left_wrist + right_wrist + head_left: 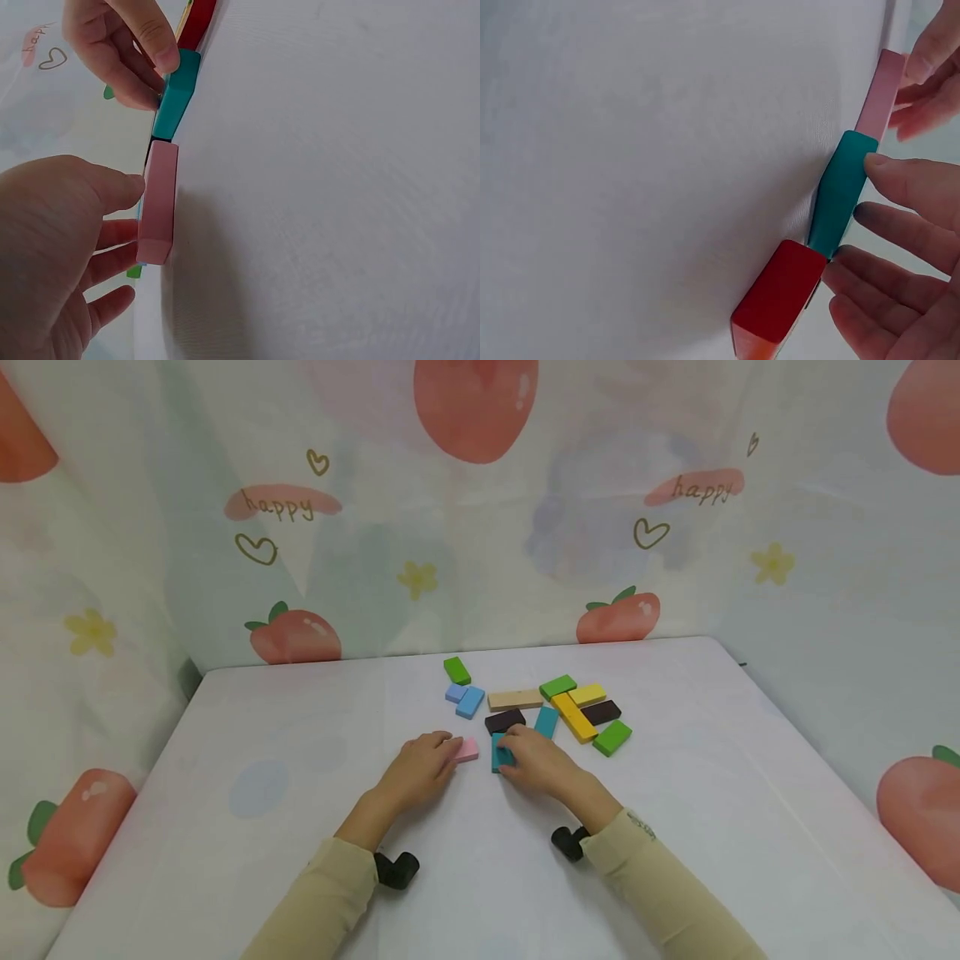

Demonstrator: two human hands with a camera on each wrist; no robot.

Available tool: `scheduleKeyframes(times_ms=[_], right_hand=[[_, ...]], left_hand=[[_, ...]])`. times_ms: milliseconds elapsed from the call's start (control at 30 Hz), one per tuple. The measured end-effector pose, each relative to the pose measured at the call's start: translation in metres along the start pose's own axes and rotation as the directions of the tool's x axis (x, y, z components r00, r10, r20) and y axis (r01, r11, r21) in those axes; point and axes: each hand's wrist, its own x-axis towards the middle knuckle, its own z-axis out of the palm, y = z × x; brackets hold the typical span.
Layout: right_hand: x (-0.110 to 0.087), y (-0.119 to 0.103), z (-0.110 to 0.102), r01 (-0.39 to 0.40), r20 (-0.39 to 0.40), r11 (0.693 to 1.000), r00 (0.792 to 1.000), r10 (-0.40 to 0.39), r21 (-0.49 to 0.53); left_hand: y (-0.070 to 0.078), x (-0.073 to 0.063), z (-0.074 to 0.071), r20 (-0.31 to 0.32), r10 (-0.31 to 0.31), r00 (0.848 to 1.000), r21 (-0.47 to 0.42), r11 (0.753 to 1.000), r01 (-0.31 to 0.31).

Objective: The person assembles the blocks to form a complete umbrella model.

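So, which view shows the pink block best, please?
Left wrist view: the pink block looks large, mostly uncovered. The head view shows it small, partly behind the left hand; the right wrist view, partly behind the teal block.

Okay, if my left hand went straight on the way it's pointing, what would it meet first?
The pink block, right at the fingertips of your left hand. Beyond it, that line probably reaches the nearer dark block, though depth is hard to judge.

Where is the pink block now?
In the head view, the pink block is at the left hand, left of the nearer teal block.
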Motion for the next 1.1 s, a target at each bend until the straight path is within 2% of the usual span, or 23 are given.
scheduleKeyframes(times_ms=[100,333,733,1100], right_hand=[[0.001,-0.002,-0.002,0.004,0.005,1.0,1.0,-0.004,0.014],[0.002,-0.004,-0.005,-0.033,0.029,0.999,0.999,0.032,0.02],[-0.007,-0.005,-0.005,-0.049,0.053,0.998,0.997,0.048,0.03],[-0.016,-0.007,-0.003,-0.033,0.062,0.999,0.998,0.033,0.0]], left_hand=[[0.001,-0.002,0.0,0.001,0.015,1.0,-0.008,1.0,-0.015],[0.008,-0.003,-0.003,0.02,-0.004,1.0,-0.01,1.0,0.004],[0.021,-0.01,-0.001,0.045,-0.008,0.999,0.065,0.998,0.005],[0.034,-0.023,0.003,0.026,0.056,0.998,0.119,0.991,-0.059]])
